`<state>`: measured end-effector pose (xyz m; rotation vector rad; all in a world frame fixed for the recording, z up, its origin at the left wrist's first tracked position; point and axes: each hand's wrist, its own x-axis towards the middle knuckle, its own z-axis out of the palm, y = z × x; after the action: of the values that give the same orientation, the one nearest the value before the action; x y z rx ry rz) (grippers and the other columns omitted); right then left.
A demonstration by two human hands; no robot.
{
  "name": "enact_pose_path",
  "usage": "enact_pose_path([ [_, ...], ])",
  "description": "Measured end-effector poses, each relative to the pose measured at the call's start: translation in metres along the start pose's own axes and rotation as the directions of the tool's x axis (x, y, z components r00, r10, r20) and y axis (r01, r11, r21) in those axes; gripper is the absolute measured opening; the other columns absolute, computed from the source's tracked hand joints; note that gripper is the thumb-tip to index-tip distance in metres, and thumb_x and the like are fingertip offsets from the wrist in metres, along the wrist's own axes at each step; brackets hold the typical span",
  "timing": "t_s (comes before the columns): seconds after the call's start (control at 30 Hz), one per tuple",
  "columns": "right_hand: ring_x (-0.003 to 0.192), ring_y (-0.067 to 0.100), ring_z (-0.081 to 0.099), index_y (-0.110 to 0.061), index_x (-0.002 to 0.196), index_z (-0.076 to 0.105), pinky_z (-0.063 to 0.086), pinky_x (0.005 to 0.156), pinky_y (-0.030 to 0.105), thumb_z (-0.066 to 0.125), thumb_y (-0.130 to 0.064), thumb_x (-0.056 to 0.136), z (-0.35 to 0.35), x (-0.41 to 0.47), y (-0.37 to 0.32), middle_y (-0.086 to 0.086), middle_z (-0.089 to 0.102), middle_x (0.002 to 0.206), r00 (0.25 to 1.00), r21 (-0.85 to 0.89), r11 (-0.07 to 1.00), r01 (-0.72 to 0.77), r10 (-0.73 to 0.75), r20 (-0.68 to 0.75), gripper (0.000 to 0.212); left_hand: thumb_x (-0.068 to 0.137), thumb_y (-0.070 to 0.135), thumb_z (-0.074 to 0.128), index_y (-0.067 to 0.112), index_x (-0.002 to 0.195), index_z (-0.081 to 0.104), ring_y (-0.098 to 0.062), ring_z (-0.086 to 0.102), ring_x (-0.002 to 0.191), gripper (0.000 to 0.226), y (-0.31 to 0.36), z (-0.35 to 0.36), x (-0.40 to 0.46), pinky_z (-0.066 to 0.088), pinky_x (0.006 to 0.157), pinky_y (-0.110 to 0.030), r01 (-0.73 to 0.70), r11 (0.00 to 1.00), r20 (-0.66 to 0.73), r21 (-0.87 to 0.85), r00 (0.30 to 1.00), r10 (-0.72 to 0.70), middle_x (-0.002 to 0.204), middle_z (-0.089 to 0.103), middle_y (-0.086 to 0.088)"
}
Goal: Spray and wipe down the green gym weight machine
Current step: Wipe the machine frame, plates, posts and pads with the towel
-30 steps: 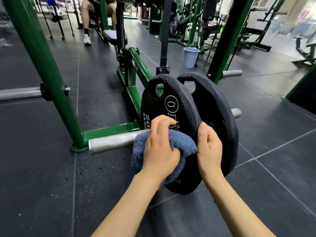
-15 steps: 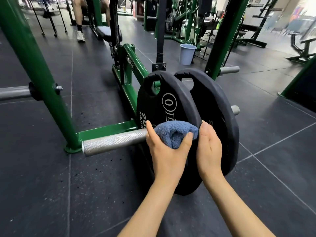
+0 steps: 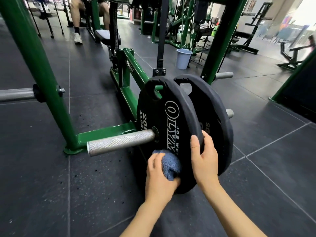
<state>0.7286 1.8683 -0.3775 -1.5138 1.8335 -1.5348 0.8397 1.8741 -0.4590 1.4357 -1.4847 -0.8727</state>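
The green weight machine (image 3: 106, 130) stands on the dark floor, with a knurled steel peg (image 3: 119, 141) sticking out toward me. Two black weight plates hang on that peg; the near plate (image 3: 164, 120) carries white lettering, the far plate (image 3: 215, 117) sits just behind it. My left hand (image 3: 159, 177) grips a bunched blue cloth (image 3: 170, 164) and presses it against the lower face of the near plate. My right hand (image 3: 204, 159) grips the near plate's right edge, fingers curled into the gap between the plates. No spray bottle is in view.
A green upright (image 3: 34, 65) with a steel bar (image 3: 16, 94) rises at the left. A pale blue bucket (image 3: 183, 58) stands behind the machine. A seated person's legs (image 3: 77, 19) show at the far back, among more green machines.
My left hand has carried the cloth down from the plate's middle to its lower face. My right hand stays on the plate's edge. The view has moved closer.
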Motion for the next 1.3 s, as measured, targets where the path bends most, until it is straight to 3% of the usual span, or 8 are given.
enact_pose_path([
  [0.17, 0.124, 0.011, 0.047, -0.010, 0.143, 0.038, 0.032, 0.095, 0.012, 0.037, -0.049, 0.093, 0.002, -0.002, 0.002, 0.001, 0.050, 0.139, 0.997, -0.108, 0.991, 0.074, -0.072, 0.017, 0.063, 0.056, 0.024, 0.068, 0.014, 0.129, 0.036, -0.006, 0.027, 0.135, 0.080, 0.060, -0.022, 0.033, 0.020, 0.107, -0.007, -0.355, 0.930, -0.241, -0.097, 0.915, 0.324, 0.148, 0.027, -0.010],
  [0.27, 0.116, -0.001, 0.046, -0.010, 0.141, 0.042, 0.028, 0.089, -0.001, 0.025, -0.053, 0.091, 0.010, -0.002, 0.001, -0.005, 0.052, 0.134, 0.995, -0.078, 0.995, 0.067, -0.073, -0.075, 0.067, 0.059, 0.031, 0.064, 0.016, 0.123, 0.036, -0.007, 0.032, 0.130, 0.072, 0.074, -0.025, 0.055, 0.020, 0.109, -0.011, -0.479, 0.871, -0.257, -0.103, 0.859, 0.442, 0.138, 0.035, -0.015],
  [0.43, 0.111, -0.028, 0.038, -0.019, 0.131, 0.046, 0.026, 0.090, -0.003, 0.028, -0.040, 0.097, 0.015, -0.006, 0.011, -0.034, 0.043, 0.120, 0.968, -0.051, 0.988, 0.147, -0.155, -0.196, 0.044, 0.062, 0.025, 0.062, 0.017, 0.118, 0.040, -0.020, 0.038, 0.129, 0.061, 0.056, -0.007, 0.049, 0.026, 0.112, -0.024, -0.480, 0.860, -0.309, -0.174, 0.856, 0.415, 0.134, 0.039, -0.016],
  [0.63, 0.110, -0.025, 0.042, -0.019, 0.128, 0.048, 0.028, 0.090, -0.002, 0.032, -0.033, 0.097, 0.022, -0.008, 0.021, -0.031, 0.047, 0.118, 0.927, -0.076, 0.974, 0.215, -0.228, -0.298, 0.037, 0.061, 0.021, 0.055, 0.019, 0.115, 0.043, -0.040, 0.041, 0.127, 0.055, 0.001, 0.003, 0.036, 0.036, 0.104, -0.053, -0.594, 0.804, -0.180, 0.033, 0.787, 0.590, 0.136, 0.036, -0.008],
  [0.9, 0.104, -0.022, 0.046, -0.002, 0.127, 0.054, 0.032, 0.088, 0.002, 0.033, -0.027, 0.102, 0.025, -0.009, 0.032, -0.028, 0.050, 0.113, 0.895, -0.184, 0.954, 0.236, -0.288, -0.342, 0.042, 0.062, 0.015, 0.064, 0.021, 0.115, 0.044, -0.044, 0.036, 0.127, 0.057, -0.065, 0.003, 0.063, 0.027, 0.113, -0.042, -0.829, 0.472, 0.010, 0.298, 0.498, 0.867, 0.134, 0.037, -0.007],
  [1.1, 0.122, -0.007, 0.048, -0.020, 0.136, 0.048, 0.036, 0.103, 0.015, 0.042, -0.030, 0.097, 0.016, -0.029, 0.024, -0.019, 0.055, 0.129, 0.945, -0.153, 0.977, 0.146, -0.184, -0.271, 0.040, 0.041, 0.004, 0.078, 0.024, 0.118, 0.044, -0.038, 0.032, 0.130, 0.087, -0.114, -0.014, 0.061, 0.047, 0.095, -0.056, -0.770, 0.587, 0.286, 0.251, 0.638, 0.715, 0.137, 0.036, -0.005],
  [1.2, 0.137, 0.007, 0.037, -0.013, 0.148, 0.034, 0.030, 0.112, 0.023, 0.049, -0.030, 0.093, 0.018, -0.046, 0.036, -0.002, 0.043, 0.149, 0.945, -0.298, 0.946, 0.132, -0.210, -0.249, 0.059, 0.051, 0.005, 0.074, 0.024, 0.119, 0.046, -0.037, 0.030, 0.133, 0.076, -0.086, -0.024, 0.058, 0.040, 0.105, -0.054, -0.762, 0.641, 0.179, 0.095, 0.647, 0.742, 0.140, 0.034, -0.003],
  [1.3, 0.143, 0.018, 0.025, -0.001, 0.148, 0.025, 0.017, 0.117, 0.022, 0.047, -0.026, 0.093, 0.032, -0.055, 0.048, 0.014, 0.030, 0.154, 0.879, -0.604, 0.785, 0.135, -0.377, -0.293, 0.065, 0.067, 0.016, 0.063, 0.026, 0.121, 0.046, -0.038, 0.027, 0.136, 0.057, -0.040, -0.024, 0.052, 0.023, 0.116, -0.042, -0.794, 0.607, 0.007, -0.034, 0.607, 0.795, 0.142, 0.032, -0.002],
])
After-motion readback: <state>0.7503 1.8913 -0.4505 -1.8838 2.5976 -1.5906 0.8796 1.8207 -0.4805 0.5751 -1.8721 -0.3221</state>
